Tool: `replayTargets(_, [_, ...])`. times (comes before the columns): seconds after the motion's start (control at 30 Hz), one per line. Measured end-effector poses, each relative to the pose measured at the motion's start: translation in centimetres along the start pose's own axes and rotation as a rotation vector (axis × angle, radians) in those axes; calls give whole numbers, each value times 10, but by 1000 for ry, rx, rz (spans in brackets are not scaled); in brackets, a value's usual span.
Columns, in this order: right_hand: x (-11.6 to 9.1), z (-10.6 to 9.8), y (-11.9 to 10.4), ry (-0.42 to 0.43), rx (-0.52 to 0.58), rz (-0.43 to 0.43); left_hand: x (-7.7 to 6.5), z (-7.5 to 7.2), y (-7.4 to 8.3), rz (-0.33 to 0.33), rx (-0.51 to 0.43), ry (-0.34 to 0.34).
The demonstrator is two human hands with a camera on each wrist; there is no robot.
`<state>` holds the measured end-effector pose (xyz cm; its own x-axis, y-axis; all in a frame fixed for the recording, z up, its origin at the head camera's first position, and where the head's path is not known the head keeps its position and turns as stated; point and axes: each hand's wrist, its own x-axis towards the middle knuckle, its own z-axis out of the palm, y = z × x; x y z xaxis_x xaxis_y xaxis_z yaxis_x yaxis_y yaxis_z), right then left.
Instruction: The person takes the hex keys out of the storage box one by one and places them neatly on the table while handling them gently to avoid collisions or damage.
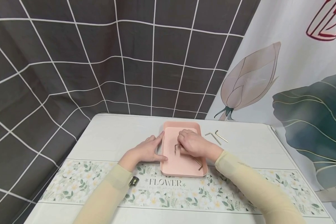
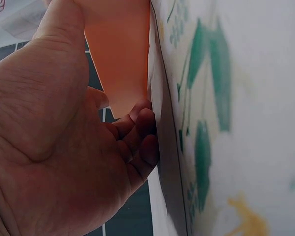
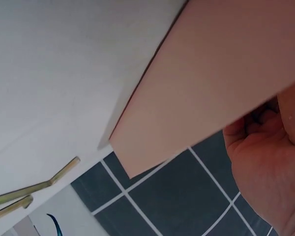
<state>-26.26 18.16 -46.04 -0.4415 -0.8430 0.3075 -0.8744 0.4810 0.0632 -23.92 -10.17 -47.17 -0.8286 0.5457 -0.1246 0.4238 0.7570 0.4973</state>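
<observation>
A shallow pink tray (image 1: 170,169) lies on the table, its outer wall (image 3: 187,103) large in the right wrist view. My left hand (image 1: 146,150) rests at its left side, thumb and index finger spread along the rim. The other fingers (image 2: 147,120) bend loosely against the tabletop. Inside the tray, my right hand (image 1: 193,143) has curled fingers. It seems to pinch a hex key (image 1: 175,148), whose bent end shows at the thumb side; the grip itself is hidden. Another hex key (image 1: 198,164) lies in the tray's near right part, partly under the wrist.
Two more hex keys (image 1: 215,137) lie on the white table (image 1: 249,140) right of the tray. A floral strip (image 1: 154,196) runs across the table's front. Dark gridded cloth (image 1: 137,71) hangs behind, with a white patterned curtain (image 1: 252,74) at right.
</observation>
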Motion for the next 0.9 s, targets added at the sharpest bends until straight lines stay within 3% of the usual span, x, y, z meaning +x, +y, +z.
replayTargets(0.6, [-16, -16, 19, 82, -35, 21, 0, 0, 1, -12, 0, -3])
replayTargets(0.9, [-27, -22, 26, 41, -46, 85, -1, 0, 1, -9, -5, 2])
